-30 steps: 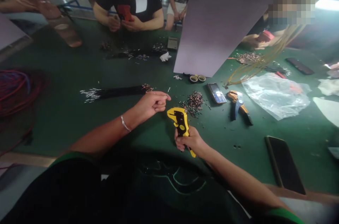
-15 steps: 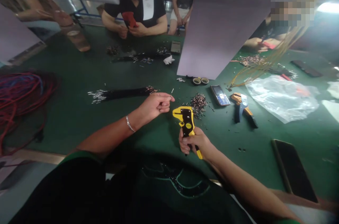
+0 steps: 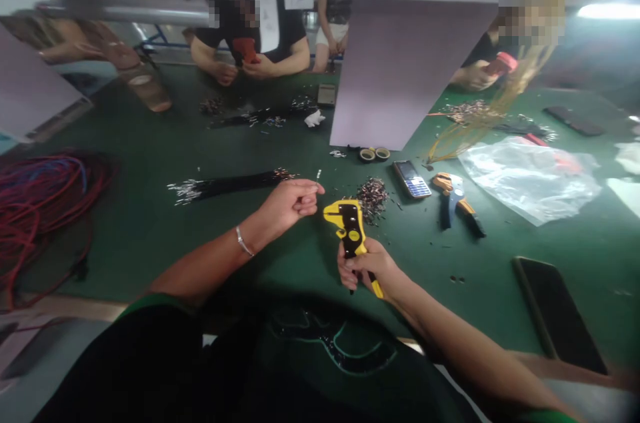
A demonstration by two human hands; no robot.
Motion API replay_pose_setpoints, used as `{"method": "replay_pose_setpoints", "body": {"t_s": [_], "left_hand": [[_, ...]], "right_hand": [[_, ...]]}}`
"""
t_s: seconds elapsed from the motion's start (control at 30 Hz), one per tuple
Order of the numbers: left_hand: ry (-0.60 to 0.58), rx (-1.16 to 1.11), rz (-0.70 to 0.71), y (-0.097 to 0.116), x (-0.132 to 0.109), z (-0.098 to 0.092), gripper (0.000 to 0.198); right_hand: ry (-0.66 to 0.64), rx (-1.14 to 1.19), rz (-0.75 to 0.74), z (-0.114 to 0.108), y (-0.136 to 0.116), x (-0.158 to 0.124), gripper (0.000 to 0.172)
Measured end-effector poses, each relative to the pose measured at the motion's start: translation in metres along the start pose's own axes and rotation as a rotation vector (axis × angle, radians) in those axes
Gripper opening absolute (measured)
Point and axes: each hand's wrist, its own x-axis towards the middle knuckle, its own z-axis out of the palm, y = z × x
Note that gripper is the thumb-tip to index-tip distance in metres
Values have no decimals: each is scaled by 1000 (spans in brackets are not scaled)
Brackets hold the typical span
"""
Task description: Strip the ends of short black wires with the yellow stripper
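While the right hand (image 3: 363, 266) clenches a yellow wire stripper (image 3: 350, 226), the left hand (image 3: 290, 204) hovers just beside it, curled — whether on some tiny piece, I cannot tell — with a black wire bundle (image 3: 230, 185) at its ten o'clock.

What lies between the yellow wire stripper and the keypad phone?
A loose heap of small metal terminals on the green mat, in the head view.

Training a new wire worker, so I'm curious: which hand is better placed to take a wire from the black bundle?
Left, probably. The left hand looks empty and sits close to the black wire bundle, while the right hand is gripping the yellow wire stripper.
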Motion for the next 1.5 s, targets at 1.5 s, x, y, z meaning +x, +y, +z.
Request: {"method": "replay_pose_setpoints", "body": {"t_s": [1.5], "left_hand": [[94, 141, 348, 29, -26, 13, 7]], "right_hand": [[218, -777, -292, -11, -25, -13, 25]]}}
